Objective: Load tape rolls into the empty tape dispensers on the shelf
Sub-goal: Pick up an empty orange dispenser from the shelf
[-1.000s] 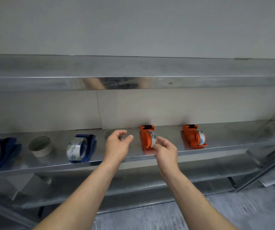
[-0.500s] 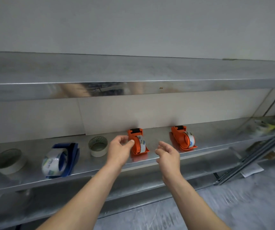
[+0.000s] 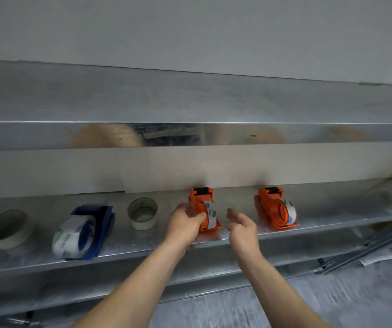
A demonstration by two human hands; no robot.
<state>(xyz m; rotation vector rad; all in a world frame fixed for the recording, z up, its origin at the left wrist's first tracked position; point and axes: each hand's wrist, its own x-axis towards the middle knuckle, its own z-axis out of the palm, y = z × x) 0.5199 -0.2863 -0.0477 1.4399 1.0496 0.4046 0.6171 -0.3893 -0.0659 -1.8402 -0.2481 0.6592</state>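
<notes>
Middle orange plastic tape dispenser (image 3: 202,197), roll fitted, is gripped on the brushed steel shelf (image 3: 237,197) by the left hand (image 3: 184,224). Right hand (image 3: 242,227) is held loosely open beside it, empty. Right orange dispenser (image 3: 274,209) and blue plastic dispenser (image 3: 105,221) are seen loaded. Beige tape roll (image 3: 143,213) and far-left beige roll (image 3: 9,229) lie loose. No empty dispenser is seen, so loading is judged near done. Plain grey wall (image 3: 190,31) behind.

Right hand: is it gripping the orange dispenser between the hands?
No, the right hand hovers open beside the orange dispenser, apart from it, while the left hand grips it.
</notes>
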